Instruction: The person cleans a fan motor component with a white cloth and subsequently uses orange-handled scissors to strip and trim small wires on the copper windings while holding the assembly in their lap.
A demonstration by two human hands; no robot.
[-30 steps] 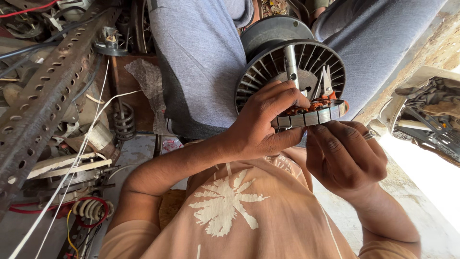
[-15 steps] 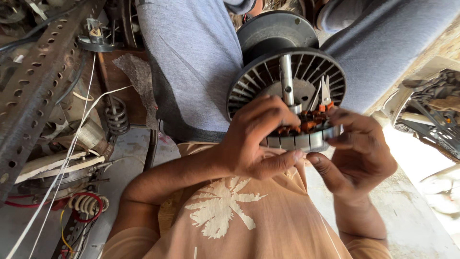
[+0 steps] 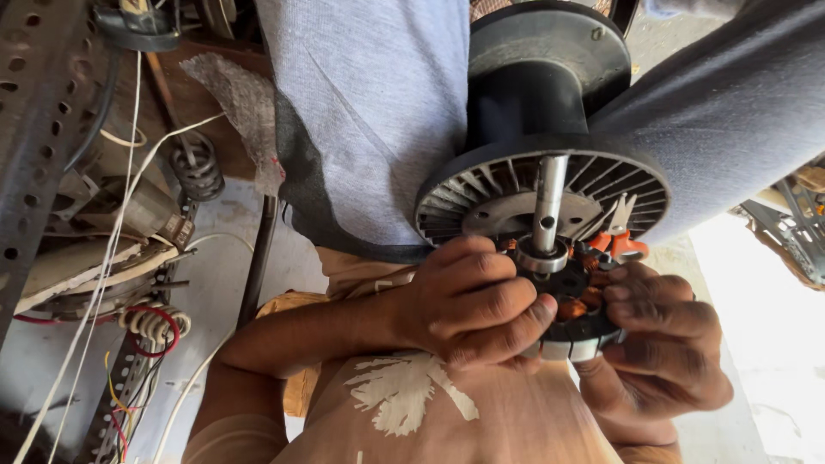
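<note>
Both my hands grip a round motor stator (image 3: 577,320) with copper windings and a metal laminated rim. My left hand (image 3: 468,301) wraps over its left side, fingers curled across the front. From the right and below, my right hand (image 3: 662,348) cups it. A steel shaft (image 3: 547,202) with a bearing collar rises from the stator's centre. Behind it sits a black ribbed spool (image 3: 541,103), wedged between my grey-trousered legs (image 3: 369,112). Small cutters with orange handles (image 3: 620,234) lie on the ribbed disc, just above my right fingers.
A perforated metal angle bar (image 3: 34,129) runs down the left. Beside it are a coil spring (image 3: 198,167), a wire-wound coil (image 3: 150,322), loose white and red wires (image 3: 103,283), and a grey rag (image 3: 245,103). More metal parts (image 3: 791,232) lie at the right edge.
The stator and both hands have shifted slightly left and lower in view. My left fingers have curled further across the stator's front, and my right fingers have closed over its right side.
</note>
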